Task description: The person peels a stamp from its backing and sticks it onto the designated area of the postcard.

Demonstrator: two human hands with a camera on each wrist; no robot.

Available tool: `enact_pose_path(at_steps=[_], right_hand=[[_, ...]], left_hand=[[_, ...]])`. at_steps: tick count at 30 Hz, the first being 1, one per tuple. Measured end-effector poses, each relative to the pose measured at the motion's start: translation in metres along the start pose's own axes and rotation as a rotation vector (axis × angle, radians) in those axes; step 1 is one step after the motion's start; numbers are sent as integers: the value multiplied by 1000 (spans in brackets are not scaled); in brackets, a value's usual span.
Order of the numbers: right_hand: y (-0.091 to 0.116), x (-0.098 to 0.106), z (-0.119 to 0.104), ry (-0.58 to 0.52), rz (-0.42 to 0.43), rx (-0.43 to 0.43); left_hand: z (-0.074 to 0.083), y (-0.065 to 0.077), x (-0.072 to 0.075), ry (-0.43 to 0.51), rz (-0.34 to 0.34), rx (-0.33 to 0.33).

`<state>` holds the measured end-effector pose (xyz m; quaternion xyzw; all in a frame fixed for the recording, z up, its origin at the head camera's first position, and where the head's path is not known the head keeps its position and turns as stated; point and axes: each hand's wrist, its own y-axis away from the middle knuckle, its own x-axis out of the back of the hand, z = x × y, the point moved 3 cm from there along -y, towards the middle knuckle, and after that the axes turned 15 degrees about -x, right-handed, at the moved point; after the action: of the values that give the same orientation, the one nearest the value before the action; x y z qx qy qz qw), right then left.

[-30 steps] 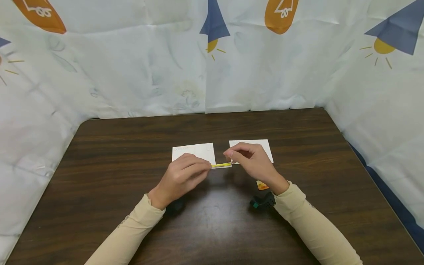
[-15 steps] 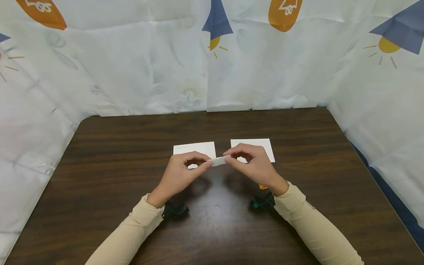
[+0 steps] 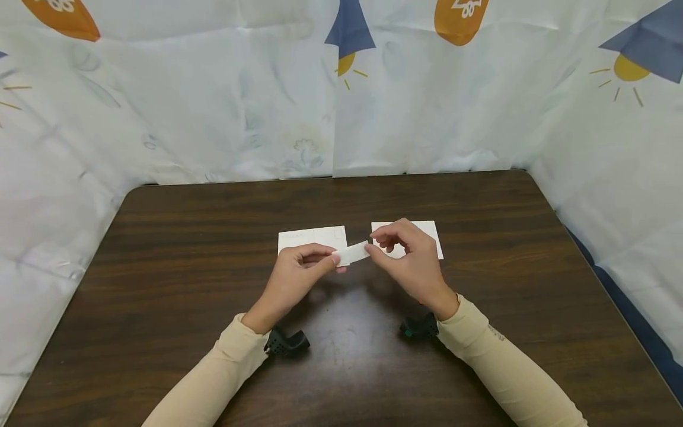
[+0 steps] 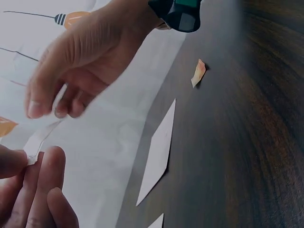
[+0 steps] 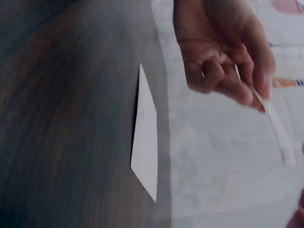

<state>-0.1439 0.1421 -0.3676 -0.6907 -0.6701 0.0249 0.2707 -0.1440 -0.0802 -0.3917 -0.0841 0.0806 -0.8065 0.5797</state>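
A small white strip (image 3: 353,253) hangs tilted between my hands, above the table. My left hand (image 3: 299,279) pinches its left end between thumb and fingers, seen in the left wrist view with the thumb on top. At the strip's other end is my right hand (image 3: 413,261), thumb and index finger parted, fingertips right at the end. In the right wrist view the strip (image 5: 280,130) runs down from my left hand (image 5: 223,52), while only a little of my right hand (image 5: 297,218) shows at the edge.
Two white cards lie behind my hands on the dark wooden table (image 3: 160,296): a left card (image 3: 304,238) and a right card (image 3: 434,243). A small orange-yellow piece (image 4: 198,73) lies nearer. White printed cloth (image 3: 240,118) hangs around the table.
The strip has turned from its yellow side to its white side and risen off the cards' level. My right fingers, gripping its end half a second ago, have parted.
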Motion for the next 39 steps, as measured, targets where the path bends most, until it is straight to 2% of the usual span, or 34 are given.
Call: enact_pose_path(at_steps=[3, 5, 10, 16, 23, 31, 39], right_hand=[[4, -4, -7, 73, 16, 106], [7, -9, -11, 110, -7, 169], [12, -19, -11, 181, -76, 230], [14, -25, -5, 202, -100, 234], [15, -26, -4, 232, -75, 213], [18, -26, -4, 343, -66, 167], [19, -26, -1, 349, -93, 128]], left_hand=[[-1, 0, 1, 3, 6, 8], [-1, 0, 1, 1, 7, 13], [-4, 1, -1, 8, -17, 28], [-7, 2, -4, 65, -31, 44], [-7, 2, -7, 90, -15, 60], [-9, 3, -10, 71, 5, 89], [-9, 3, -12, 33, 22, 83]])
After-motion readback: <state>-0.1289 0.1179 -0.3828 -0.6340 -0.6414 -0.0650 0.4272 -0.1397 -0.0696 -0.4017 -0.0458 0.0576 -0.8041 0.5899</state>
